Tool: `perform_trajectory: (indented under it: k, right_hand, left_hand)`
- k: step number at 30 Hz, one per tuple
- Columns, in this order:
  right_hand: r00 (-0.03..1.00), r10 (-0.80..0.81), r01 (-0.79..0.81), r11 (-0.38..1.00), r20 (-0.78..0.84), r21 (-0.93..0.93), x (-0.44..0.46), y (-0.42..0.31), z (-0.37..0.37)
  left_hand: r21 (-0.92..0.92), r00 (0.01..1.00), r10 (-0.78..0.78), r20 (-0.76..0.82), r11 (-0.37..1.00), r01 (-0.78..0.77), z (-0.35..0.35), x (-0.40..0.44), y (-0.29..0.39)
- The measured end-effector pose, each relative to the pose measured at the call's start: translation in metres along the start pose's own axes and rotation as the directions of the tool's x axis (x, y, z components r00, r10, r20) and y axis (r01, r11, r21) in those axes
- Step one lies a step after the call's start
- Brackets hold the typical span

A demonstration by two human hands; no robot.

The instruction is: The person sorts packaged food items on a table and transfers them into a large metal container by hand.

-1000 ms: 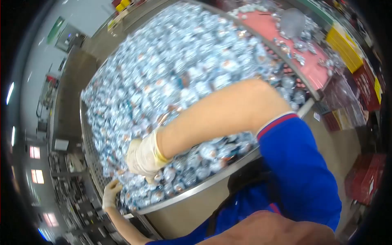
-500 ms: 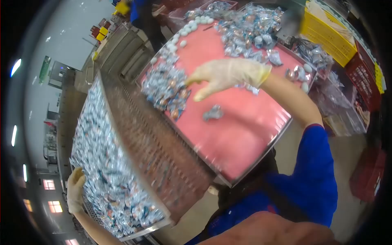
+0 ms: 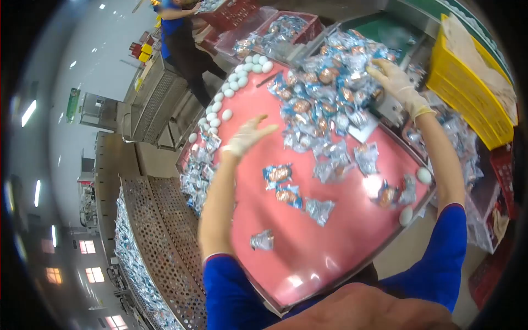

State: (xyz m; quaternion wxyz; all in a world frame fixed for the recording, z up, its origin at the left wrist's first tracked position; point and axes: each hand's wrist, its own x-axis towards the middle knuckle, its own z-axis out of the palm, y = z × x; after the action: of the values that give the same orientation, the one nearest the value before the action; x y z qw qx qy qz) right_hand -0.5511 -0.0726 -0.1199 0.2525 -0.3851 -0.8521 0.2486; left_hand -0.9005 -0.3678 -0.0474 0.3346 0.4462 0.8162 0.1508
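Observation:
My left hand point(image 3: 248, 136), in a pale glove, hangs over the pink tabletop point(image 3: 308, 234) with its fingers apart and nothing in them. A large pile of silver-and-blue egg packets point(image 3: 330, 93) lies at the far end. My right hand point(image 3: 395, 83), gloved too, is at the pile's right edge with its fingers spread. Whether its fingertips touch a packet is hard to make out. Several loose packets lie mid-table, among them a brown-and-blue one point(image 3: 277, 174) and a silver one point(image 3: 262, 240). A smaller heap of packets point(image 3: 199, 175) sits along the left rim, partly behind my left forearm.
Bare pale eggs point(image 3: 234, 85) line the far left rim; another egg point(image 3: 423, 175) is at the right corner. A perforated metal trough point(image 3: 165, 242) with packets stands left. A yellow crate point(image 3: 467, 82) is at right. A co-worker point(image 3: 184, 47) stands beyond the table.
My left hand has moved from the packet-filled trough to above the pink table. My right hand has moved from the left heap to the far pile's right edge. More loose packets lie mid-table.

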Motion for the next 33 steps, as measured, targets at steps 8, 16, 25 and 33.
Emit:
perform_trajectory:
  k: [8,16,25,33]
  right_hand:
    - [0.996,0.056,-0.036,0.960,0.063,-0.279,0.140,-0.005,0.097]
    - [0.993,0.011,0.054,0.841,0.117,-0.538,0.112,-0.060,0.140]
    - [0.900,-0.210,0.320,0.914,0.382,-0.251,-0.002,-0.109,0.161]
    - [0.748,-0.400,0.490,0.871,0.530,-0.033,-0.095,-0.128,0.181]
  left_hand:
    - [-0.284,0.883,-0.083,-0.462,0.957,-0.059,0.122,0.211,-0.006]
    - [-0.427,0.954,0.116,-0.275,0.875,-0.229,0.108,0.209,-0.048]
    - [-0.173,0.989,-0.017,-0.145,0.985,-0.009,0.144,0.052,-0.111]
    - [-0.200,0.968,-0.147,-0.205,0.974,0.106,0.211,-0.122,-0.128]
